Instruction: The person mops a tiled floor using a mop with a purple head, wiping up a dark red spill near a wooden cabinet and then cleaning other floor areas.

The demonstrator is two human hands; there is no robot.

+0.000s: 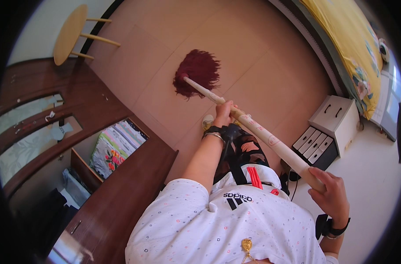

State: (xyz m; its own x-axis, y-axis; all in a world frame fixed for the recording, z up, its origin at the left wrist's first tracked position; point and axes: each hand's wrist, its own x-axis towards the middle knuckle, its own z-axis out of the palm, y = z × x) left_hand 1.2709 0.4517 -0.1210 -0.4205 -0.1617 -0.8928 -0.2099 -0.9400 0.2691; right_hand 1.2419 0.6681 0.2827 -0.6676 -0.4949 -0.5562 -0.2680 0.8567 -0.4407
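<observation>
Currently we hold a long-handled mop (273,140) with both hands, its pale pole slanting from our right side down toward the floor (262,39) ahead. Our left hand (225,113) grasps the pole partway along, fingers curled round it, while our right hand (333,193) clasps its upper end, fingers and thumb wrapped about it. The dark red mop head (200,70) lies spread on the tiles, well apart from a round wooden stool (71,35). To our left we see a dark brown cabinet (134,211), and folded patterned fabric (114,147) shows through an opening in it. To our right stands a pale cabinet (330,113) with two handles, a black unit with white drawers (315,147) just beside it, and a yellow flowered cover (352,44) beyond.
</observation>
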